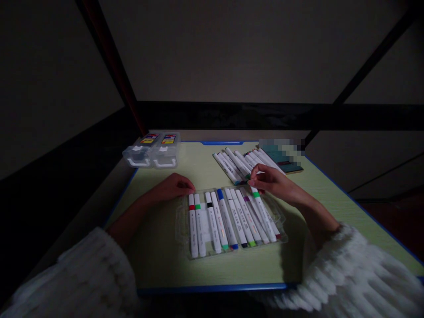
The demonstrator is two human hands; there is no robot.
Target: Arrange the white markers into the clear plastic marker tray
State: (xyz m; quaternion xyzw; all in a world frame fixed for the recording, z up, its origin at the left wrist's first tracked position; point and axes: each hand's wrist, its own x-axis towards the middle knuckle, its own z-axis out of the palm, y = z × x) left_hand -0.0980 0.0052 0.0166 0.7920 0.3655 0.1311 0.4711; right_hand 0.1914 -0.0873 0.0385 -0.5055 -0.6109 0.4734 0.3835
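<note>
A clear plastic marker case (180, 223) lies flat near the front of the table, holding a row of white markers (217, 221) with coloured bands and tips. My left hand (174, 185) is closed at the case's far left corner, fingertips pinching its edge beside the red-banded marker (192, 225). Between the thumb and fingers of my right hand (268, 179) is the capped end of a green-banded marker (262, 212). That marker slants over the right end of the row, partly covering its neighbours.
Behind my right hand, more white markers (232, 163) lie piled beside a dark green board or book (281, 157), partly blurred out. Two clear carrying cases with white handles (165, 152) stand at the back left. A blue rim (212, 289) edges the pale green table (159, 274).
</note>
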